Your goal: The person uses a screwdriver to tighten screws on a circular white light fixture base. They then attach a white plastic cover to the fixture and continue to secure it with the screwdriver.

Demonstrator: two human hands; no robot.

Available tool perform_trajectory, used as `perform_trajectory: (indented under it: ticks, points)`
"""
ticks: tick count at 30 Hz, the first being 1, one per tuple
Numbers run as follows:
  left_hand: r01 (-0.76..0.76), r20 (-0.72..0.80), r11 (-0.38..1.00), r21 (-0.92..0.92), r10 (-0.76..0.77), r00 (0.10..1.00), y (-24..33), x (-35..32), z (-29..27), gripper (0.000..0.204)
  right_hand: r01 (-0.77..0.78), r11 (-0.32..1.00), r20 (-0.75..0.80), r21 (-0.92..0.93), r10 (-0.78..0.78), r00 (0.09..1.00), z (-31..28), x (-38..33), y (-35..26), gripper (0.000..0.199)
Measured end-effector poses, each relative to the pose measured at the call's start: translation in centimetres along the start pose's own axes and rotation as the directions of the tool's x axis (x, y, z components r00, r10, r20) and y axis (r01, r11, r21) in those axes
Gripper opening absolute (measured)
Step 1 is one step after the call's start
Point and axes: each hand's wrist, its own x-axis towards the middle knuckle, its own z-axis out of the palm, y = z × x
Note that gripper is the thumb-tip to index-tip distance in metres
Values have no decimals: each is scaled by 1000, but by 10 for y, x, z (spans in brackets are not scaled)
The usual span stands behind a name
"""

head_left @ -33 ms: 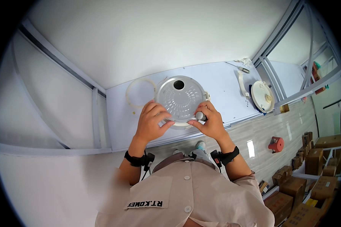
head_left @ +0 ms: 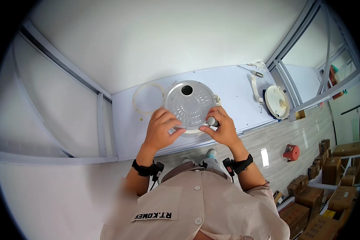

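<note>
In front of me a round silver metal disc (head_left: 190, 105), like an inner cooker lid, lies on a white round part whose rim (head_left: 194, 132) shows at the near side. The disc has a dark round hole near its far edge and rows of embossed marks. My left hand (head_left: 163, 127) is closed at the near left edge, fingers curled over the disc and thumb at the rim. My right hand (head_left: 221, 127) is closed around a grey round-ended cylinder (head_left: 213, 121), its thumb pressed to the near right rim. What lies under the palms is hidden.
A pale ring (head_left: 134, 100) lies left of the disc on the white table (head_left: 126, 138). Toward the right are a screwdriver (head_left: 257, 74), a curved white strip (head_left: 255, 89), small loose bits and a round white lid (head_left: 274, 101). A red stool (head_left: 292, 153) and cardboard boxes (head_left: 310, 198) stand beyond.
The metal disc has turned very slightly, its hole moving a little to the left. Both hands keep nearly the same place.
</note>
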Motion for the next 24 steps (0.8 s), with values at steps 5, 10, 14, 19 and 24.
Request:
perform_trajectory:
  ticks: [5,10,14,19,24]
  points:
    - [-16,-61,1000,-5,15,998,5,0,8,26,-98,995,87,29,95,992,-10,6,-12,41]
    - [8,-96,999,44,-4,995,21,-1,23,27,-69,998,55,-3,69,996,-14,0,-16,34]
    - [-2,-138,996,86,14,990,32,2,36,26,-119,993,42,-16,119,992,-21,-5,-33,32]
    - [-2,-95,990,140,16,995,49,13,50,25,-109,994,6,3,109,994,-22,-10,-39,33]
    - [55,6,995,77,-56,998,60,25,55,19,-140,990,-25,0,140,990,-28,-17,-33,36]
